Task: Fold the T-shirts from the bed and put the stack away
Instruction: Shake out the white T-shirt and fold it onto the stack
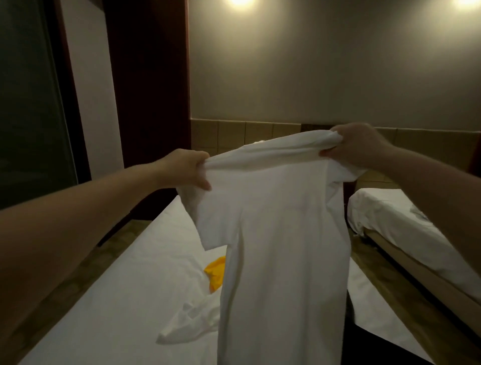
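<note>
Head view: the left hand [186, 169] and the right hand [356, 146] each grip one top corner of the white T-shirt [276, 234] with curled fingers, holding it hanging above the bed [117, 286], where a yellow garment [214, 273] and a crumpled white garment [192, 320] lie.

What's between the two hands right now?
Head view: the white T-shirt, its top edge stretched from left hand to right hand, both gripping it.

Bedroom, hotel-like: a white-sheeted bed [125, 273] and a second bed [390, 208] stood side by side; wall lamps [240, 2] glowed above; dark wood panelling [148, 78] lined the left.
</note>
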